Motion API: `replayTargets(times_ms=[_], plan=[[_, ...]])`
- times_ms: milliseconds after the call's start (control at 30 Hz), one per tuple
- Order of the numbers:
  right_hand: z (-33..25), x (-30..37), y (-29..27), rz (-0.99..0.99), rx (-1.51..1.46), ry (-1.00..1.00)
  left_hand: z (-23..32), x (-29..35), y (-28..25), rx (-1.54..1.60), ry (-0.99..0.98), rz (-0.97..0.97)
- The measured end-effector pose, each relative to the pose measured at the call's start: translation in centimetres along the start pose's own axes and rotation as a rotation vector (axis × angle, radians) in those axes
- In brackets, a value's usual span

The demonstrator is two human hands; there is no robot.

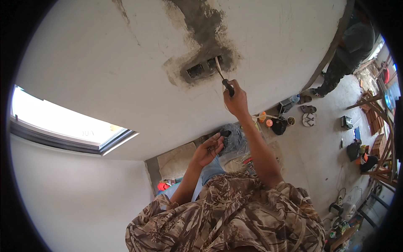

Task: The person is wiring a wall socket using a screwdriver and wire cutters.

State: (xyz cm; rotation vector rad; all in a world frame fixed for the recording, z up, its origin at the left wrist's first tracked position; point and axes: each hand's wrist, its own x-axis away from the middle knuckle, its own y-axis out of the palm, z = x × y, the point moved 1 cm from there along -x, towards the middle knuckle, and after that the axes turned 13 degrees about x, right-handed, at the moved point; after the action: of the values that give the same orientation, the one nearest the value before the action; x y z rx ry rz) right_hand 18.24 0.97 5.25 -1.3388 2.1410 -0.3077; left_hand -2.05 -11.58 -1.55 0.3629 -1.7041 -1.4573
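The screwdriver [223, 77] is just above the middle of the frame. Its dark handle sits in the right hand [236, 99], which is wrapped tight around it. The thin metal tip points up and a bit left, into the wall box [204, 67]. The box is set in a patch of grey cement [201, 25] on the white wall [105, 63], near the top middle of the frame. The box has two dark openings side by side, and the tip sits in the right one.

The left hand [208, 149] is lower, near the middle of the frame. Its fingers are curled around some small dark bits [225, 133]. They are too small to tell what they are. This hand does not touch the wall.

Both arms come up from the bottom of the frame, out of a shirt [226, 214] with brown leaf patterns. Blue jeans [208, 170] show between the arms.

At the left of the frame is a window [67, 128] with bright light and a dark rim.

On the right, the grey floor [323, 143] has many things on it. There are sandals [309, 119], a small orange thing [269, 123] and pieces of wood [378, 122]. At the upper right, another person [346, 54] in dark clothes stands by the edge of the wall.
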Motion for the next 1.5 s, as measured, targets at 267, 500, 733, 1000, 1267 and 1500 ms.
replayTargets(times_ms=[267,500,733,1000,1267,1500], plan=[[1.0,-1.0,3.7,0.062,-0.028,-0.017,-1.1,-0.9,1.2,0.120,-0.009,-0.033],[2.5,-3.1,-0.1,-0.051,-0.079,0.089,-0.7,-0.1,-0.1,0.191,0.025,0.010],[4.6,-6.7,-2.7,-0.356,-0.210,0.161,-1.0,0.5,1.2,0.151,0.026,0.019],[0.7,-2.8,-3.3,-0.291,-0.045,0.034,-0.9,1.4,0.8,0.182,0.096,0.037],[-0.9,0.6,6.0,0.005,0.035,-0.120,-0.9,0.3,-1.5,0.160,0.043,0.033],[-1.9,1.0,6.8,-0.031,-0.027,-0.008,0.6,1.2,-3.6,0.059,0.136,0.043]])
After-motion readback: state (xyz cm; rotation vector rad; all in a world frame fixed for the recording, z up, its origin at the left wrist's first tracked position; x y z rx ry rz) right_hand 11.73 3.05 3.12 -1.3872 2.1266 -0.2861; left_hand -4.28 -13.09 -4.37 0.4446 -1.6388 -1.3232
